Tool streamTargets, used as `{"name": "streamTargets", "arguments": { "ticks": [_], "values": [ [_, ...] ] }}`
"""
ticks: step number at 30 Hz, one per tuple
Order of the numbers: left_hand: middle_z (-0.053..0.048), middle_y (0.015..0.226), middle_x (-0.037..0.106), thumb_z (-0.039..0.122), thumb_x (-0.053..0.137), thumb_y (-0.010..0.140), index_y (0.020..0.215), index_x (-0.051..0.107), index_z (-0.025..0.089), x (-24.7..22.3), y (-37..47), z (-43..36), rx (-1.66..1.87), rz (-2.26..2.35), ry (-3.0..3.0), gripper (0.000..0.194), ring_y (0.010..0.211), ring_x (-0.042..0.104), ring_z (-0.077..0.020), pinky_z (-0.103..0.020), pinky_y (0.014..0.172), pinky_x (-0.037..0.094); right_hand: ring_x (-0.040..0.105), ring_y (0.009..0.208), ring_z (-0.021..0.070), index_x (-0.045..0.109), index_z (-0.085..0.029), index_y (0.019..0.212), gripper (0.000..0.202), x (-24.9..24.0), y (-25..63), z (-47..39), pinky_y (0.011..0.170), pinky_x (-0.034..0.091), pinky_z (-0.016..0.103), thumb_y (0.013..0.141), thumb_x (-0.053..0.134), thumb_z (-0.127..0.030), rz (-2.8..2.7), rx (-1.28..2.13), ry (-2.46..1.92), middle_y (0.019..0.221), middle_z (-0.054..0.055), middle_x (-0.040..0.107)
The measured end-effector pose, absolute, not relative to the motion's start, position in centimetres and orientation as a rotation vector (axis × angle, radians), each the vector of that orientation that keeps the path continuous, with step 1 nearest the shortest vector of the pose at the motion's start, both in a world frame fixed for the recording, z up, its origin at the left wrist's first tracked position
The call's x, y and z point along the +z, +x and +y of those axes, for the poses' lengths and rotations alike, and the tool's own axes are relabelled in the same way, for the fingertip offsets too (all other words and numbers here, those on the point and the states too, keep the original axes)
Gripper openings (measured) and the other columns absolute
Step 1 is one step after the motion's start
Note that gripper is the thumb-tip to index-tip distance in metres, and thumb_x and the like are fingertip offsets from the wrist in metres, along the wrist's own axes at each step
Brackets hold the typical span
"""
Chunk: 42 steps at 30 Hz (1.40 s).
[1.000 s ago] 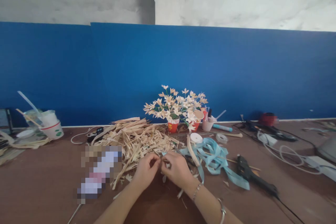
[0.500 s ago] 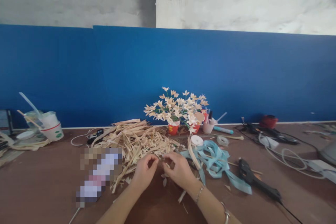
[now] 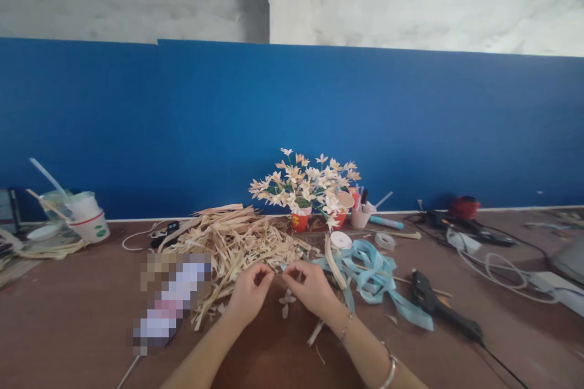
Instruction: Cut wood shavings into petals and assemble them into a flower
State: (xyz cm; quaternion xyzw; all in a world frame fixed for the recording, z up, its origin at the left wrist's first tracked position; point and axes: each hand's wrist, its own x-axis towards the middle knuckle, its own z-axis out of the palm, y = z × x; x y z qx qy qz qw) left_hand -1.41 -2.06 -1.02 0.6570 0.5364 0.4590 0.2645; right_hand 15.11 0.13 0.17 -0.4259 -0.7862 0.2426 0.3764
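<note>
My left hand (image 3: 250, 293) is closed in a pinch, thumb against forefinger, at the front edge of a heap of dry pale husk strips (image 3: 237, 243). Facing it across a small gap, my right hand (image 3: 309, 289) pinches too, with a bracelet at the wrist. Whatever lies between the fingertips is too small to make out. A small pale flower-like piece (image 3: 287, 299) shows just under the right fingers; whether it hangs from them or lies on the table I cannot tell. Light blue ribbon (image 3: 371, 273) lies loosely coiled to the right of my right hand.
Pots of pale handmade flowers (image 3: 303, 185) stand against the blue partition (image 3: 214, 127). A black glue gun (image 3: 444, 310) with its cord lies right. Beside the ribbon are a white spool (image 3: 340, 240) and a tape roll (image 3: 385, 241). A paper cup (image 3: 91, 228) stands left, tangled cables (image 3: 493, 267) right.
My right hand's thumb and forefinger have come together into a closer pinch. More of the pale flower-like piece shows below them. The view has shifted slightly.
</note>
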Motion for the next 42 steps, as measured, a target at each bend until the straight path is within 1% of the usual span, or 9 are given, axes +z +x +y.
{"name": "streamTargets", "arguments": {
  "ticks": [2,4,8,10,14,25,33,37,42],
  "values": [
    [-0.002,0.066,0.061,0.028,0.047,0.078,0.070,0.058,0.016,-1.2,-1.6,-1.9,1.231,1.458,1.776,0.019,0.063,0.056,-0.0159,-0.026,0.060,0.045,0.057,0.059,0.0118,0.063,-0.017,0.070,0.009,0.0,15.2,0.2,0.057,0.043,0.020,0.074,0.054,-0.015,-1.989,0.655,-1.088,0.063,-0.001,0.063],
    [-0.004,0.074,0.063,0.028,0.046,0.079,0.079,0.060,0.017,-1.3,-1.7,-1.9,1.249,1.484,1.805,0.018,0.068,0.058,-0.0171,-0.028,0.063,0.046,0.058,0.062,0.0127,0.063,-0.017,0.074,0.009,-0.2,15.2,0.3,0.059,0.043,0.021,0.074,0.055,-0.014,-2.008,0.621,-1.062,0.067,0.000,0.064],
    [-0.009,0.102,0.061,0.022,0.051,0.077,0.100,0.059,0.020,-1.3,-1.8,-2.2,1.323,1.478,2.082,0.025,0.093,0.055,-0.0226,-0.037,0.082,0.043,0.057,0.065,0.0137,0.063,-0.018,0.078,0.011,-0.4,15.3,0.3,0.062,0.043,0.023,0.074,0.056,-0.011,-2.059,0.543,-1.016,0.071,0.001,0.064],
    [-0.008,0.098,0.062,0.020,0.052,0.077,0.094,0.061,0.021,-1.0,-1.6,-2.4,1.266,1.464,2.235,0.019,0.096,0.053,-0.0233,-0.039,0.085,0.040,0.057,0.064,0.0134,0.063,-0.018,0.076,0.010,-0.4,15.2,0.3,0.062,0.043,0.023,0.074,0.056,-0.010,-2.075,0.525,-1.017,0.070,0.001,0.063],
    [-0.006,0.086,0.064,0.021,0.049,0.082,0.087,0.063,0.021,-0.7,-1.4,-2.7,1.136,1.515,2.367,0.015,0.087,0.053,-0.0224,-0.037,0.079,0.039,0.057,0.068,0.0142,0.062,-0.017,0.075,0.008,-0.4,15.1,0.1,0.064,0.042,0.024,0.075,0.057,-0.011,-2.120,0.472,-1.031,0.072,0.001,0.063],
    [-0.004,0.083,0.065,0.023,0.046,0.084,0.082,0.063,0.021,-0.4,-1.4,-2.7,1.000,1.535,2.398,0.017,0.084,0.053,-0.0220,-0.035,0.074,0.036,0.054,0.073,0.0147,0.059,-0.017,0.076,0.006,-0.5,15.1,0.0,0.067,0.039,0.024,0.077,0.056,-0.012,-2.240,0.298,-0.985,0.074,0.001,0.060],
    [-0.004,0.078,0.064,0.018,0.047,0.080,0.076,0.062,0.019,-0.5,-0.7,-2.8,1.108,1.571,2.264,0.015,0.080,0.054,-0.0209,-0.034,0.075,0.039,0.054,0.071,0.0156,0.059,-0.017,0.075,0.011,-0.3,15.0,-0.1,0.066,0.039,0.025,0.079,0.052,-0.010,-2.257,0.194,-0.991,0.072,0.003,0.060],
    [-0.004,0.072,0.062,0.018,0.049,0.077,0.072,0.062,0.018,-0.4,-0.6,-2.7,1.156,1.590,2.140,0.014,0.074,0.055,-0.0197,-0.032,0.070,0.041,0.054,0.071,0.0153,0.059,-0.017,0.075,0.012,0.1,14.9,-0.2,0.066,0.039,0.024,0.077,0.051,-0.008,-2.191,0.270,-0.988,0.073,0.003,0.060],
    [-0.005,0.076,0.066,0.022,0.050,0.076,0.076,0.066,0.017,-0.6,-0.8,-2.3,1.194,1.511,1.896,0.016,0.072,0.058,-0.0184,-0.028,0.068,0.043,0.054,0.062,0.0139,0.061,-0.017,0.067,0.009,0.1,14.5,-0.1,0.060,0.040,0.023,0.073,0.055,-0.012,-1.966,0.555,-1.152,0.065,0.001,0.061]
  ]
}}
